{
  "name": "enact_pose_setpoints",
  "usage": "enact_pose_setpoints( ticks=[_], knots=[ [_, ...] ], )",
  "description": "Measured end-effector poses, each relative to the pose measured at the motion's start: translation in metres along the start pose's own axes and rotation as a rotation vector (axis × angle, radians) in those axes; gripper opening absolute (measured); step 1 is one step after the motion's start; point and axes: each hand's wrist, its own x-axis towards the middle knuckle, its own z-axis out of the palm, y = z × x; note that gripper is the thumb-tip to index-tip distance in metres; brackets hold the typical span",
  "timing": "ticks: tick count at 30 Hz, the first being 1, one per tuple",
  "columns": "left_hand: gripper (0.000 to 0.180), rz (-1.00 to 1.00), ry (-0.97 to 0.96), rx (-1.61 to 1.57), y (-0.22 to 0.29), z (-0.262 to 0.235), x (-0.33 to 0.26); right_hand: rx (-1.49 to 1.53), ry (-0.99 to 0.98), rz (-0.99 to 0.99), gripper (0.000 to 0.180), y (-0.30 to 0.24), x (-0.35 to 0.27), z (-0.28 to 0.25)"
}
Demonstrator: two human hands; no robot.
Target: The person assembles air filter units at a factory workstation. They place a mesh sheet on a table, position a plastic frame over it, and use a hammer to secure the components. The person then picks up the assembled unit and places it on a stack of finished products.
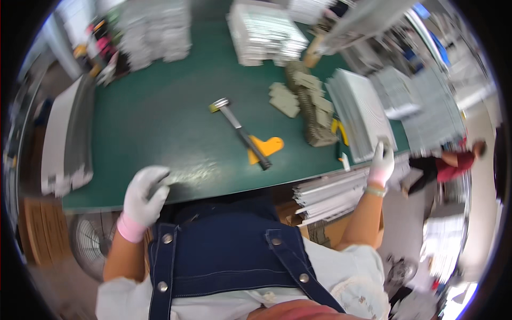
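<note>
Navy apron (229, 253) before green tabletop (160, 117); right hand (382, 163) at panels (358, 109); fan (90, 240) below.

stack of long white panels (358, 106), finely patterned top, grey layered sides, flat on right part of surface (154, 117), long sides running away from near edge; small beige-grey piece (383, 140), blurred, at near end.

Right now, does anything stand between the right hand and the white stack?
Nothing visible does: the right hand is at the near end of the white stack. The yellow tool lies left of the stack.
</note>
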Motion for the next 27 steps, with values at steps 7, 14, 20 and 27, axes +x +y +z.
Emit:
enact_pose_setpoints(
  ticks=[7, 14, 20, 27],
  knots=[
    [0.033, 0.808, -0.497, -0.695, 0.120, -0.091, 0.034, 0.583, -0.643, -0.608, 0.011, -0.181, -0.204, 0.058],
    [0.042, 0.732, -0.075, -0.290, 0.108, -0.161, -0.013, 0.604, -0.717, -0.892, 0.010, -0.241, -0.248, 0.069],
    [0.051, -0.264, 0.812, 0.717, -0.021, -0.311, -0.075, 0.165, -0.304, -1.101, 0.042, -0.242, -0.222, 0.087],
    [0.079, -0.863, 0.223, 0.778, -0.189, -0.347, -0.100, -0.248, -0.637, -0.631, 0.045, -0.244, -0.209, 0.112]
  ],
)
